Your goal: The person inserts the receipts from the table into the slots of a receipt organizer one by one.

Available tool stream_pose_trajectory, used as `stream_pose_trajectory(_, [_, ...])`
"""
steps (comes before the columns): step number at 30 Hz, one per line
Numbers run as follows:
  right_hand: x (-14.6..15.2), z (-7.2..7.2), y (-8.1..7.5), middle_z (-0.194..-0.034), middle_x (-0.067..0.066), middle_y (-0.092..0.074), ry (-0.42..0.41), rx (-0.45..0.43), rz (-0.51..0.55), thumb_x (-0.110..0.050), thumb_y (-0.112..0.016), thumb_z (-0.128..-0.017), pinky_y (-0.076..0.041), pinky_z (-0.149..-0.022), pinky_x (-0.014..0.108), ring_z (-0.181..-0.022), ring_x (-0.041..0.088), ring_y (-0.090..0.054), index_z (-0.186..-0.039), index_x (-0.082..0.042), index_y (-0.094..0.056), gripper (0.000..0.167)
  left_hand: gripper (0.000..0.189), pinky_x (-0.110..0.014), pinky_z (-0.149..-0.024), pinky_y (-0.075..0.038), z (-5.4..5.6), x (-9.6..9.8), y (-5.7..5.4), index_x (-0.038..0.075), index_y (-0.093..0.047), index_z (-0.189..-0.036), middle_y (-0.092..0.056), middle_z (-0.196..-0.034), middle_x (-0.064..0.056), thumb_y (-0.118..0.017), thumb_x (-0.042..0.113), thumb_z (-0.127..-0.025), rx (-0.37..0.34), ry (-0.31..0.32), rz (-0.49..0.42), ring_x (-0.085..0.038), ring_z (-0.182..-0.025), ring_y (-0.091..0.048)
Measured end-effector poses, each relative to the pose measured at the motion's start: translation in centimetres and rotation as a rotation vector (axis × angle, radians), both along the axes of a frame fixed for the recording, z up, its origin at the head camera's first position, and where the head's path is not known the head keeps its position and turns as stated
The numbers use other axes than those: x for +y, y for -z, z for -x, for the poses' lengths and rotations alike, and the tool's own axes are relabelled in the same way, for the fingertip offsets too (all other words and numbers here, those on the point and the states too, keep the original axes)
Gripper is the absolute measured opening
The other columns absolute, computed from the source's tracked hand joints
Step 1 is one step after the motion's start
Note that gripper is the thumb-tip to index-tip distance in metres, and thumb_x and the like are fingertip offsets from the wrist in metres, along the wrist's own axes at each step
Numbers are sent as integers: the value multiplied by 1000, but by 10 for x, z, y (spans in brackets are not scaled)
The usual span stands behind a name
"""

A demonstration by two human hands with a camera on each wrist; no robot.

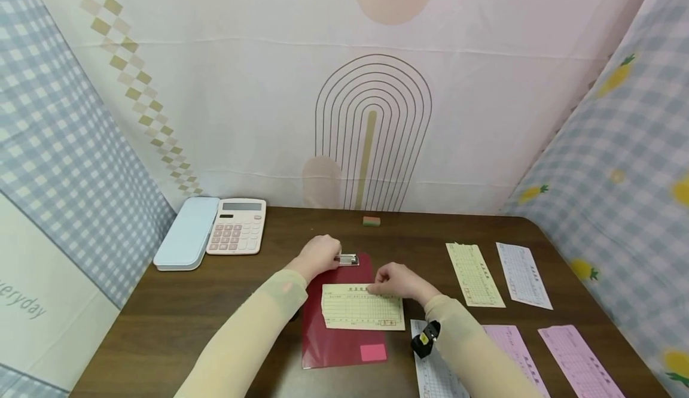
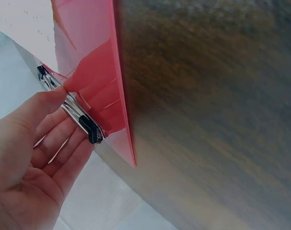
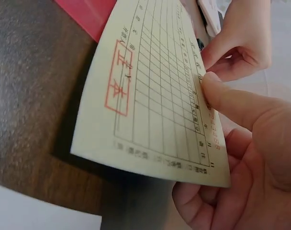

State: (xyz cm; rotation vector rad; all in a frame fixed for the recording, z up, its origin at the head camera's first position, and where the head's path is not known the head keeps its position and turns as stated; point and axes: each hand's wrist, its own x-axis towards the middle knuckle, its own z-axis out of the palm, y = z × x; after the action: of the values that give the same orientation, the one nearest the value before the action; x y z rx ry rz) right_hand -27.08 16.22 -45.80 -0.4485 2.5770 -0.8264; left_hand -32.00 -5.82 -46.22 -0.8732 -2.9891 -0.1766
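A red clipboard (image 1: 344, 350) lies on the dark wooden table, with a metal clip (image 1: 348, 260) at its far end. My left hand (image 1: 320, 254) holds that clip; the left wrist view shows the thumb on top of the clip (image 2: 78, 111) and the fingers beneath it. Between thumb and fingers, my right hand (image 1: 401, 282) pinches the upper edge of a yellow receipt slip (image 1: 360, 311) above the board. The slip (image 3: 155, 96) carries a printed grid and a red boxed stamp. A pink sticky note (image 1: 373, 352) is near the board's lower right corner.
To the right lie another yellow slip (image 1: 475, 275), a white slip (image 1: 523, 275) and pink slips (image 1: 580, 362). A further white slip (image 1: 438, 374) is partly under my right forearm. A calculator (image 1: 237, 227), a pale blue case (image 1: 186, 234) and a small eraser (image 1: 371, 221) stand farther back.
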Motion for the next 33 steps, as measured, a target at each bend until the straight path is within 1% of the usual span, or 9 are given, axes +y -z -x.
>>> stream_pose_trajectory(5, [0,-1,2,-65,-4,-53,34,-17,-20,-32,-71,-84,-36,-55,26,-60,11,-45,-71,-12,-62,26,38,-25,-57,-34,0,0,1,17,-46,-52,-45,-52,8,-71,13,-81,-17,-7,-1,-10,-56,-32])
stream_pose_trajectory(11, [2,-6,-3,-66,-3,-57,51,-45,-70,-18,-74,-78,-39,-54,25,-59,11,-46,-72,-9,-66,13,33,-25,-58,-37,-1,0,0,17,-51,-54,-51,-54,8,-72,14,-80,-4,-7,3,-9,-55,-37])
stream_pose_trajectory(15, [2,-9,-9,-71,-2,-61,52,-38,-114,-13,-75,-75,-43,-56,26,-62,12,-50,-78,-9,-68,8,33,-25,-57,-36,-2,1,-1,16,-52,-54,-50,-54,7,-72,13,-80,-5,-1,7,-10,-55,-35])
stream_pose_trajectory(20, [1,-15,-19,-69,-1,-61,47,-34,-215,-11,-77,-75,-50,-55,28,-59,12,-54,-75,-7,-68,10,35,-25,-57,-34,-2,1,-1,16,-49,-53,-46,-53,8,-71,12,-80,-6,0,14,-10,-55,-33])
stream_pose_trajectory(24, [2,-18,-24,-66,0,-59,58,-4,-256,-7,-75,-75,-48,-52,27,-55,12,-55,-70,-6,-66,10,37,-25,-57,-33,-2,2,-1,17,-47,-53,-44,-53,8,-71,13,-80,-14,-6,20,-10,-56,-32])
stream_pose_trajectory(26, [3,-18,-24,-61,-1,-54,68,13,-243,-6,-74,-75,-43,-49,25,-52,11,-50,-65,-7,-62,16,38,-25,-56,-33,-2,2,-1,17,-46,-53,-44,-53,8,-71,13,-80,-16,-4,18,-10,-56,-32])
stream_pose_trajectory(29, [5,-15,-22,-57,-2,-49,106,6,-154,-9,-73,-78,-34,-48,25,-50,11,-42,-64,-8,-61,18,38,-25,-57,-33,-2,2,-1,17,-45,-53,-44,-53,8,-71,13,-80,-13,0,21,-10,-55,-32])
stream_pose_trajectory(31, [5,-12,-20,-58,-2,-50,142,-16,-65,-12,-72,-80,-34,-48,25,-51,12,-41,-68,-7,-64,15,38,-25,-57,-34,-3,2,-2,17,-46,-53,-46,-53,8,-71,14,-81,-8,-1,30,-10,-55,-33])
stream_pose_trajectory(33, [5,-9,-16,-63,-1,-55,195,-40,35,-14,-72,-81,-36,-49,26,-53,13,-43,-76,-6,-68,10,35,-25,-57,-36,-3,2,-4,17,-49,-54,-49,-54,8,-71,15,-81,-6,-2,44,-9,-54,-34])
